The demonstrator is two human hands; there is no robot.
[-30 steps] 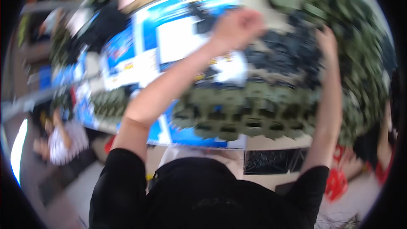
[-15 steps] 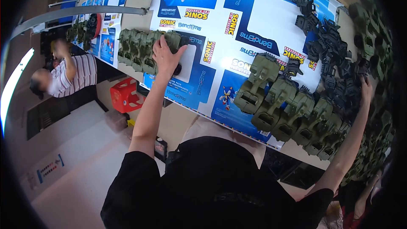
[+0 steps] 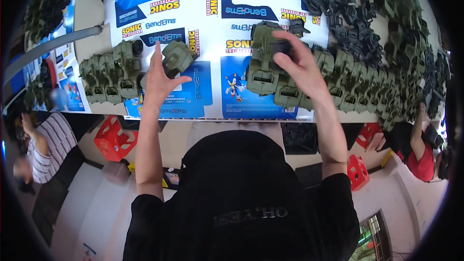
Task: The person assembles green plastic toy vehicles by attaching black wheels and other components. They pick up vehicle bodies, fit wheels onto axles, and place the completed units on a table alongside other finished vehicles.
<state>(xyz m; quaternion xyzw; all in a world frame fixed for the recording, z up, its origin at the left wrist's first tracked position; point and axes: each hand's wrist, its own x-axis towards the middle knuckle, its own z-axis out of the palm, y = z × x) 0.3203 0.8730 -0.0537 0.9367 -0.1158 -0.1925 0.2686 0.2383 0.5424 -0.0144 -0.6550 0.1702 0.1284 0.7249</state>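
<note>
My left hand (image 3: 162, 82) is open, its thumb spread, over an olive-green toy vehicle body (image 3: 179, 58) that lies askew and is partly hidden by the hand. Close by on the left stands a row of similar green toy vehicles (image 3: 108, 75) with dark wheels. My right hand (image 3: 307, 70) is closed, a black plastic part (image 3: 281, 47) between thumb and fingers. That part is right over or against the first green toy vehicle (image 3: 263, 70) of the right-hand row; whether they touch I cannot tell.
A heap of black plastic parts (image 3: 348, 24) lies at the back right. More green vehicles (image 3: 401, 29) crowd the far right. Printed blue-and-white card sheets (image 3: 208, 82) cover the table. A grey bar (image 3: 58, 46) reaches in from the left. Co-workers sit at both sides, near red stools (image 3: 113, 140).
My right hand has come from the black heap to the right-hand row with a black part. The left hand has left the left row's end; a vehicle there now lies askew. The view has turned.
</note>
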